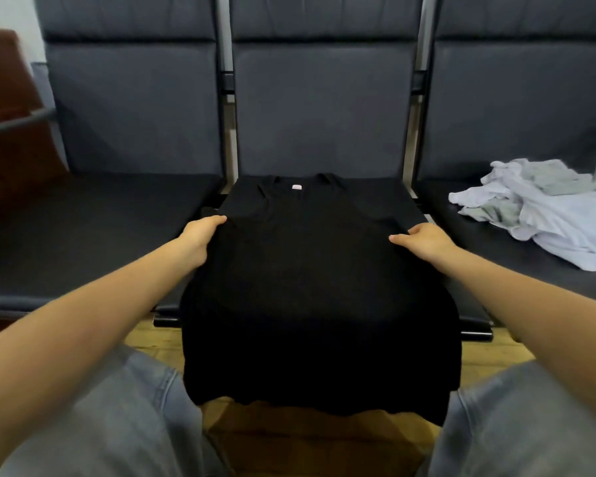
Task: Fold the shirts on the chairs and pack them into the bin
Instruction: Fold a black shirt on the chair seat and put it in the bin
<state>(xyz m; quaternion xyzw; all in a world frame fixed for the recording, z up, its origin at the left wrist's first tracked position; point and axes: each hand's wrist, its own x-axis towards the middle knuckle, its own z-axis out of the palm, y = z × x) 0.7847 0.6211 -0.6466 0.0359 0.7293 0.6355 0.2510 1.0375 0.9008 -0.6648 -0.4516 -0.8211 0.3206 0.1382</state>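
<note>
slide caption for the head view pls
Both hands, left hand and right hand, grip a black shirt spread on the middle chair.

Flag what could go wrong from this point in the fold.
1. The black shirt hangs far over the middle seat's front edge; if either grip slips, its weight may drag it to the floor.
2. The left hand and right hand hold only the side edges, so the fold could skew.
3. No bin is visible.

We have one view only, worn on the head, so no second view shares anything with it. We look forward and steeply down, close over the middle seat [375, 201] of a chair row, backrests across the top edge, our knees at the bottom corners.
</note>
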